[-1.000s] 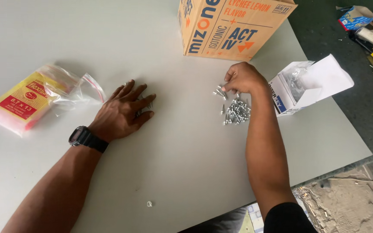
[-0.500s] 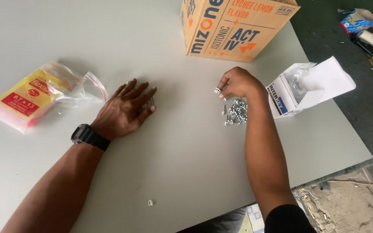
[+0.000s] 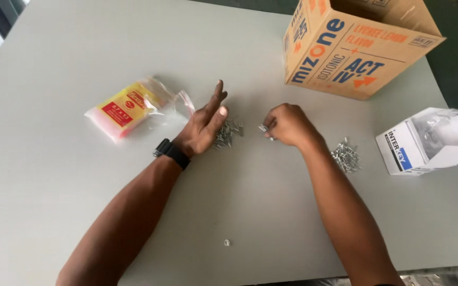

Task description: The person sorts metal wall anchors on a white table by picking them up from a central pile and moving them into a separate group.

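Head view, looking down on a pale grey surface (image 3: 80, 212).

Left hand (image 3: 205, 124), centre of the frame: set on its edge, palm turned toward the right of the frame, fingers straight and together, thumb out. Grip released, nothing held. A black wristwatch (image 3: 172, 153) sits on the wrist. A small heap of silver screws (image 3: 228, 133) lies touching the palm side of this hand.

Right hand (image 3: 288, 124), just right of centre: fingers curled under, fingertips pinched on a few screws (image 3: 264, 128) at its left edge. Grip clenched on those screws, near the small heap but apart from it.

A second, larger heap of screws (image 3: 346, 156) lies right of the right forearm, near a small white carton (image 3: 417, 143) with an opened clear liner at the right edge of the frame.

Upper right: an open brown cardboard box (image 3: 353, 50) with blue and orange print, standing on the surface.

Left of centre: a clear zip bag pack (image 3: 133, 106) with a yellow and red label, lying flat, just left of the left hand.

Lower centre: one small stray screw (image 3: 227, 242), well apart from both heaps.
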